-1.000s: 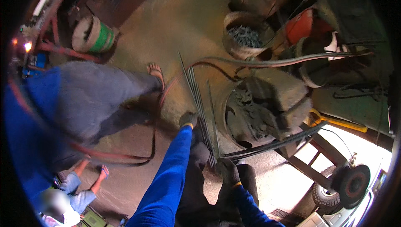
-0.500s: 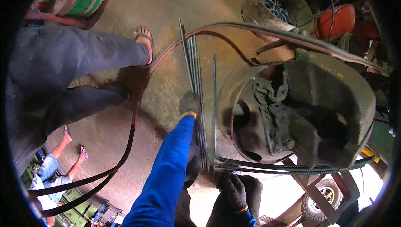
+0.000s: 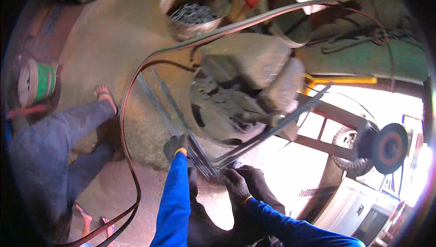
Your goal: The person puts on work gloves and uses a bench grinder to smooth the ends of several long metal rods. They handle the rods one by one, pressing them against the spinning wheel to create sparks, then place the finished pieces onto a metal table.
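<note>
Several thin steel rods slant across the floor toward my knees. My left hand, in a dark glove with a yellow cuff, is closed around part of this bundle, slightly blurred. Ribbed rods run from the near corner up to the right, beside a large round metal drum. At that corner, by my knee, is my right hand in a dark knit glove. Its fingers are curled together next to the rod ends; their tips and anything in them are hidden.
A metal drum holds heavy chain-like pieces. Behind it stands a bucket of small metal parts. A hose loops across the floor. Another person's leg is at left, a grinding wheel at right.
My view has swung to the right, so the rods now lean to the upper left. My right hand has come from my knee closer to the rod corner. My left hand stays on the rods.
</note>
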The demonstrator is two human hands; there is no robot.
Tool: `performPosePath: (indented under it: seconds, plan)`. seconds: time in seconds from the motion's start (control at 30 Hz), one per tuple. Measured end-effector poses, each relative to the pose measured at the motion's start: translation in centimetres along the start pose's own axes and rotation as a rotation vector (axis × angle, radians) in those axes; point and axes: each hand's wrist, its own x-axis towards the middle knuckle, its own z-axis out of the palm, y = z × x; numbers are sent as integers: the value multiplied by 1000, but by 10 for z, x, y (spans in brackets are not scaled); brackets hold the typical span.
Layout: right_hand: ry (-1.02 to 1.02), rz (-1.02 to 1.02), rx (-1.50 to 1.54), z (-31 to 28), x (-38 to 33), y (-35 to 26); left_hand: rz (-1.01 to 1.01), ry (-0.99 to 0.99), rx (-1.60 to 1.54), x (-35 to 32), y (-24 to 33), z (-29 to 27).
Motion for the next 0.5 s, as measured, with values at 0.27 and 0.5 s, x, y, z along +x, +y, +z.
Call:
performPosePath:
  seconds: [0.27,0.5]
  plan:
    - [1154,-644,-192,-181,55,-184,369,-109,-475,-169,-60,-96]
    - [867,-398,-358,-234,94,-247,-66,-206,-1067,-319,-186,-158]
